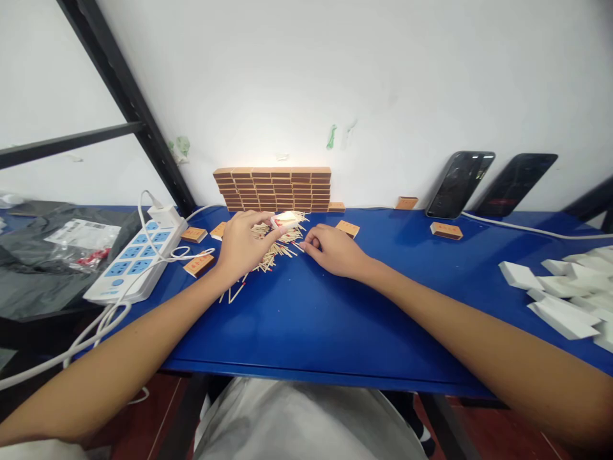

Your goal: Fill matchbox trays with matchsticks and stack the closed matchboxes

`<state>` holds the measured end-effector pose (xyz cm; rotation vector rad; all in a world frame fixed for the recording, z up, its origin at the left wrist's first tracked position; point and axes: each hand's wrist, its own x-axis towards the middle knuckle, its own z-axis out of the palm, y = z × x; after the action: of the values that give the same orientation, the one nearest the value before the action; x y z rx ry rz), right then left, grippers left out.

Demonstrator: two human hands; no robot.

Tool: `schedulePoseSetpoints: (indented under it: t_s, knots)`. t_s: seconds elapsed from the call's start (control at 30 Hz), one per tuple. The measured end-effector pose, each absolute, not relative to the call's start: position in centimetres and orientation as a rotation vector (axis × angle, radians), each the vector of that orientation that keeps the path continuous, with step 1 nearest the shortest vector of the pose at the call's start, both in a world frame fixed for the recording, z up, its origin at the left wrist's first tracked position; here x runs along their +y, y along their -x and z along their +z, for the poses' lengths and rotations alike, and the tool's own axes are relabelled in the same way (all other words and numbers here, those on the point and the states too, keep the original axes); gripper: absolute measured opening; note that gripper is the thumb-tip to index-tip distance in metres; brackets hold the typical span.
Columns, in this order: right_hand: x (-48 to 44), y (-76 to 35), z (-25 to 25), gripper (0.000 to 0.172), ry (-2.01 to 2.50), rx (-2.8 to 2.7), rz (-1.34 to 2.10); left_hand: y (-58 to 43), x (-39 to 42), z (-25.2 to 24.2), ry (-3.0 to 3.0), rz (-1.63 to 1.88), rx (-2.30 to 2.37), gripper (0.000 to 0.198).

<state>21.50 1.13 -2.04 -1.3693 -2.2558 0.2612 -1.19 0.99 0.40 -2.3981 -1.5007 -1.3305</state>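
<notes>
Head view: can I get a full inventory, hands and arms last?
Table: one, blue, centre
Wall: one, white, behind
Stacked matchboxes: many, orange and brown, by wall
Loose matchboxes: seven, orange, across table
Matches: many, pale with red heads, heaped centrally
Held tray: one, white, by matches
Tray-like pieces: many, white, right end
Phone-like devices: two, black, leaning at right
Power strip: one, white and blue, left
Cables: several, white, left and right
Bag: one, dark grey, far left
Clear packet: one, red inside, left
Frame: one, black, left
Floor: one, red, below
Garment: one, pale grey, lap
Forearms: two, bare, foreground
Left hand: one, bare, gripping held tray
Right hand: one, bare, beside matches
</notes>
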Motion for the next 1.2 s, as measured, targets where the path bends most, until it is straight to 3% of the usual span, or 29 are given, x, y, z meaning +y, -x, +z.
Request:
schedulePoseSetpoints:
  t_s: [0.3,0.7,0.97,1.2]
  knots:
    - [1.2,-21.3,-2.1,0.014,1.418,-2.325,0.275,1.2,1.3,0.3,2.423,-1.297,-1.508,0.043]
    - [1.0,-23.8,0.2,0.015,1.26,-2.164,0.325,1.4,1.5,-0.5,2.804,-1.019,-1.244,0.035]
    - [-0.5,-22.4,-0.7,0.009,1.032,-2.292,0.32,0.8,0.6,0.2,2.956,-1.084,-1.126,0.029]
    - [-0.6,-22.6,-0.2,0.012,1.035,-2.175,0.199,1.1,0.9,-0.1,2.758,-1.221,-1.274,0.037]
